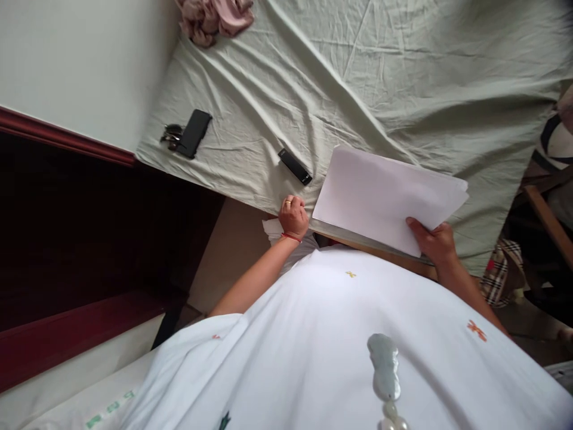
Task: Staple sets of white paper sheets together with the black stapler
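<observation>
Paper stack (380, 194) lies at the near edge of the table (259, 89), gathered in one pile; right-hand edges uneven, apparently not yet squared. Right hand (436, 242) grips its near right corner, thumb uppermost. Left hand (294, 216) is curled closed alongside, contents unseen. Black oblong object (294, 167) lies apart, untouched.

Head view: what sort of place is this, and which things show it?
Probably a room in a home: a wrinkled pale green cloth covers the surface, crumpled pink fabric lies on it, and the right hand holds white paper.
</observation>
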`<state>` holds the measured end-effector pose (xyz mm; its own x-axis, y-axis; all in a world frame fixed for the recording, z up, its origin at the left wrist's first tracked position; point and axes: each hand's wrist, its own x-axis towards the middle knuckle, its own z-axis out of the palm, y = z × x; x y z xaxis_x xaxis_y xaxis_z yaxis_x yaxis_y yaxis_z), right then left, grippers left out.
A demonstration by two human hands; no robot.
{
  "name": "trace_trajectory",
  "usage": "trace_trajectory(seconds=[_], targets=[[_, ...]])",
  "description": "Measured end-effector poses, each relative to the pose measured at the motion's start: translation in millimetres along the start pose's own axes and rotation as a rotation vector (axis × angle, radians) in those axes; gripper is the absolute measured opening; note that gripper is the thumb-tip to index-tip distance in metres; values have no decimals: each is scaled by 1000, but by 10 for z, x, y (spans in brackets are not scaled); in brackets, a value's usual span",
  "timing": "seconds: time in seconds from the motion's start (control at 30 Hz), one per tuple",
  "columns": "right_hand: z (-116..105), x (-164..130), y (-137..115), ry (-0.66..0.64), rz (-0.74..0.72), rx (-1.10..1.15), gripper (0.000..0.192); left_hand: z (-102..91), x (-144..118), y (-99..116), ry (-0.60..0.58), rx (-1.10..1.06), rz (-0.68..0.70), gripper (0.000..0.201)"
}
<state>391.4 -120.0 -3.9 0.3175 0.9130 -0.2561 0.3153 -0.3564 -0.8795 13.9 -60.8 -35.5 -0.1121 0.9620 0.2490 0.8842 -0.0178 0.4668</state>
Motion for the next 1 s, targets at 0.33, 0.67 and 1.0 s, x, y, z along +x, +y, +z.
trace_trajectory(seconds=[0.33,0.67,1.0], targets=[[40,21,-40,-5,54,-7,43,-42,-45,81,106,-71,-85,22],[-74,178,-149,-46,-8,200,43,-342,167,209,-182,-892,-304,43],[50,264,-130,-85,52,264,52,-160,153,319,-241,-657,-180,32]])
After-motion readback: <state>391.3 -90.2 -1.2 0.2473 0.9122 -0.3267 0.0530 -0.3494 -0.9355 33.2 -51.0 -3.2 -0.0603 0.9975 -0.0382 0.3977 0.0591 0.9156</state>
